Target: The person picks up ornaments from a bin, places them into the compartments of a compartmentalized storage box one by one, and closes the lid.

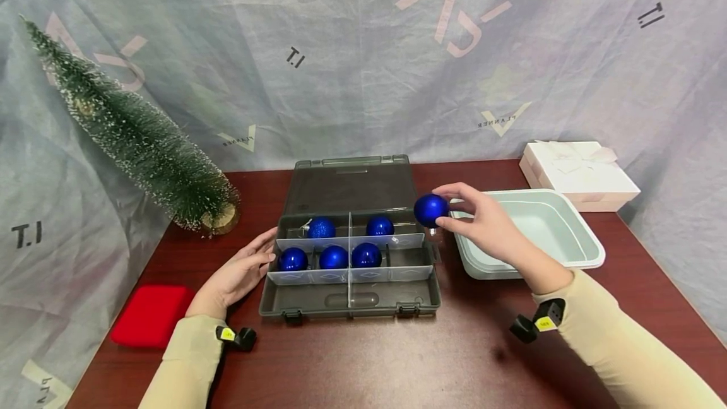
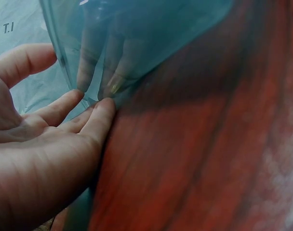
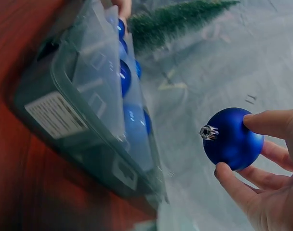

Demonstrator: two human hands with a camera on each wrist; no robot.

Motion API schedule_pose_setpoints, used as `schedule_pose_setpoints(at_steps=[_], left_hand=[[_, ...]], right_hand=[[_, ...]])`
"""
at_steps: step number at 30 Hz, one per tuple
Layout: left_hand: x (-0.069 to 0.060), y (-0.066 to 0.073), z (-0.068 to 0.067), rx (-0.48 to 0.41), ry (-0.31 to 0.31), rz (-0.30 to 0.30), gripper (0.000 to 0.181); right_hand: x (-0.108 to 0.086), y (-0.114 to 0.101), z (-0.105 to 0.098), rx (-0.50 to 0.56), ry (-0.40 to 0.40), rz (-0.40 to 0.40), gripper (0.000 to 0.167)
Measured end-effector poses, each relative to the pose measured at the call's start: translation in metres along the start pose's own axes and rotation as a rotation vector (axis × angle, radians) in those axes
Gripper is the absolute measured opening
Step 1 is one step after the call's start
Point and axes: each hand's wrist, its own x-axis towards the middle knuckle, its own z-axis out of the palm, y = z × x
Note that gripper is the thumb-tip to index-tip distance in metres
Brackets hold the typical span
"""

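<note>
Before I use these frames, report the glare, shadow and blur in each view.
Head: fairly sharp, a pale sheen on the tabletop in front of the divided box; left wrist: dim, a dark soft-edged shadow on the tabletop beside the box; right wrist: bluish, the backdrop soft, the held ball clearer.

Head cam: high, looks fwd & down over table (image 1: pixel 363 365). L wrist cam: v. close on L hand (image 2: pixel 45 163) & case (image 2: pixel 151 33). R wrist cam: close on R hand (image 3: pixel 277 195) & blue ball (image 3: pixel 233 142) (view's tipped sideways); shares case, ball & tree (image 3: pixel 180 21) w/ head cam.
</note>
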Motion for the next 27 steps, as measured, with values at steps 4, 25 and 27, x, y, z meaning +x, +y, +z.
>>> schedule_pose_setpoints(at_steps=[4,25,27], left_hand=[[0.001,0.0,0.0,-0.003,-0.001,0.0,0.074],[0.0,-0.001,-0.002,0.003,0.004,-0.008,0.074],[0.001,-0.001,-0.002,0.002,0.005,-0.009,0.074]], right_hand=[[0.003,0.002,0.015,0.006,-0.044,-0.014,0.043],[0.001,0.018,0.045,-0.154,-0.308,-0.167,0.039],[0.001,0.018,0.045,-0.178,-0.317,-0.186,0.035]])
